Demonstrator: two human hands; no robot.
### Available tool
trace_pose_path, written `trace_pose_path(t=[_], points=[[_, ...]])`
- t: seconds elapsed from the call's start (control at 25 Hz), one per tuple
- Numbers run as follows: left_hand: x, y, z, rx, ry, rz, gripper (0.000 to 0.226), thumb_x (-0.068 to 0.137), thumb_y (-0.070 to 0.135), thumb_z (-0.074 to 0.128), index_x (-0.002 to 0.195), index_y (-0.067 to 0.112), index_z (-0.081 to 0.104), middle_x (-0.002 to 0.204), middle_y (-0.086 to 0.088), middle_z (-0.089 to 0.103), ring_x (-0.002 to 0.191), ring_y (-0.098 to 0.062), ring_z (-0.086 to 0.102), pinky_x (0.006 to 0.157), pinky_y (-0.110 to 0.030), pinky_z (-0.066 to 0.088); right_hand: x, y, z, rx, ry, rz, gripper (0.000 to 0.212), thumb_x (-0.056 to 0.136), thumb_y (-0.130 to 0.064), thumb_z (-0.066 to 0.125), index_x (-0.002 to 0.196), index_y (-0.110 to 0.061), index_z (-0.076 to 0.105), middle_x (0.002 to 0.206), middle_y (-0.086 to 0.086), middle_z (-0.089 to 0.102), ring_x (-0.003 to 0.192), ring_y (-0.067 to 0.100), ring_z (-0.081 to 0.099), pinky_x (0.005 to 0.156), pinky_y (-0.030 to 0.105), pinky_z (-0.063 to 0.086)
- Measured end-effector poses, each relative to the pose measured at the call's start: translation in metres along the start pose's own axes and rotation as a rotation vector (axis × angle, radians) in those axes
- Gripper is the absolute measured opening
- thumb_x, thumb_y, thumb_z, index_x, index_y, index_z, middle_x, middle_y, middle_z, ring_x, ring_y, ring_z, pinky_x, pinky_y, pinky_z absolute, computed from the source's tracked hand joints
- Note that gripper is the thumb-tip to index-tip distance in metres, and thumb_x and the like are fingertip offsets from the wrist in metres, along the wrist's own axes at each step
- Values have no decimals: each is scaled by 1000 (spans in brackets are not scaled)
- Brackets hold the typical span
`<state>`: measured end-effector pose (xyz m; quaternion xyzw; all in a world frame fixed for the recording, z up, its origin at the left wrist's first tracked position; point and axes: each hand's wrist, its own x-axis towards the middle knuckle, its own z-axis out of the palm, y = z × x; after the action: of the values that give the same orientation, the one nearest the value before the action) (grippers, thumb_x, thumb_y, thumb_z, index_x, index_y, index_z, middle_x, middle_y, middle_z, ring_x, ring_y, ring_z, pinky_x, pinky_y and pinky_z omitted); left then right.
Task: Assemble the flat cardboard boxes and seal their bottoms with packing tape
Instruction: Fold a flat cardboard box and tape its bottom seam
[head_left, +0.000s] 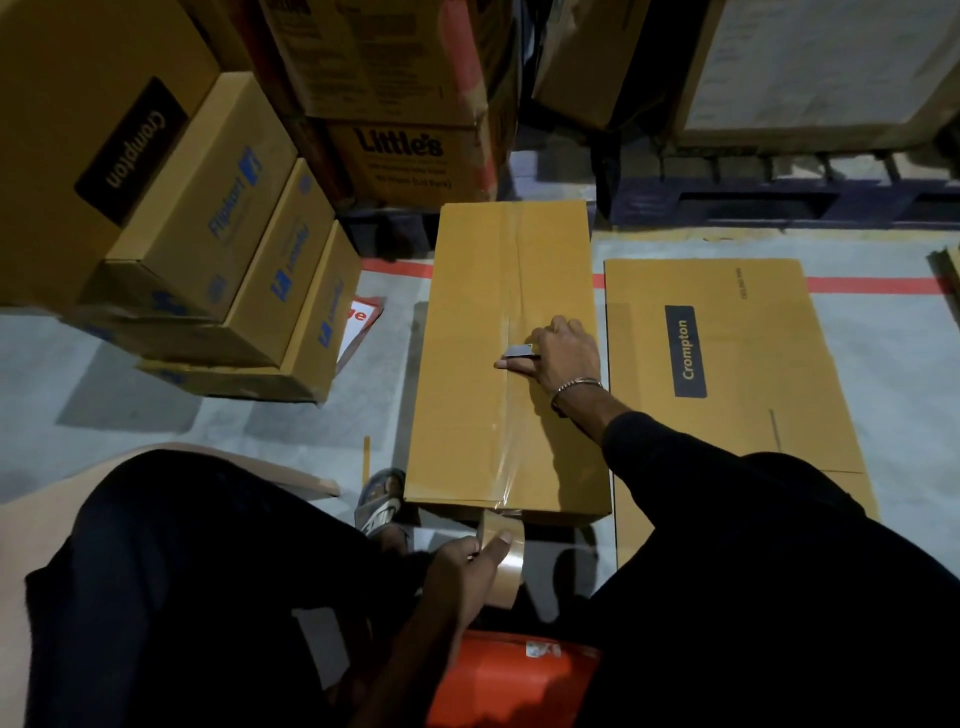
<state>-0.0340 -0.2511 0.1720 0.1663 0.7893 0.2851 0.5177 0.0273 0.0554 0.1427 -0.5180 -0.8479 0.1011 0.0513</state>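
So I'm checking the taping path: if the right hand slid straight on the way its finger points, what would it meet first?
The right hand points left across the box top; it would first cross the taped seam, probably then only bare cardboard.

The long tan cardboard box (506, 358) carries glossy clear tape; the flat tan cardboard sheet (727, 374) bears a dark label with gold lettering; the grey floor (857, 338) has a red line.
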Motion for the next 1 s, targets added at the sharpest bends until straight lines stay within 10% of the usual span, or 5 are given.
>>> trace_pose_path(t=[0.28,0.68,0.84,1.0], points=[[26,6,6,-105,-72,-146,35,84,40,78,73,19,52,80,-2,53,85,-20,51,67,-30,34,-20,-3,-5,41,26,-42,107,66,-100,13,107,-20,72,101,4,58,98,25,52,76,38,41],[44,21,13,-304,-1,72,17,99,26,67,111,14,70,109,-6,79,93,-19,71,71,-26,51,-92,-14,-12,-14,-63,-182,95,70,-102,28,111,-24,65,105,0,54,96,19,49,77,38,43],[43,47,16,-304,18,149,3,105,23,61,103,23,64,100,-2,74,81,-10,63,60,-13,49,-98,-11,-8,-44,-128,-186,59,84,-70,61,124,-27,60,119,2,51,111,25,53,83,39,45],[49,33,30,-243,-7,168,22,103,36,62,114,20,74,104,-6,78,94,-23,73,75,-30,53,-97,-10,-18,20,-185,-111,80,70,-82,63,126,-25,63,119,3,54,108,23,51,88,39,47]])
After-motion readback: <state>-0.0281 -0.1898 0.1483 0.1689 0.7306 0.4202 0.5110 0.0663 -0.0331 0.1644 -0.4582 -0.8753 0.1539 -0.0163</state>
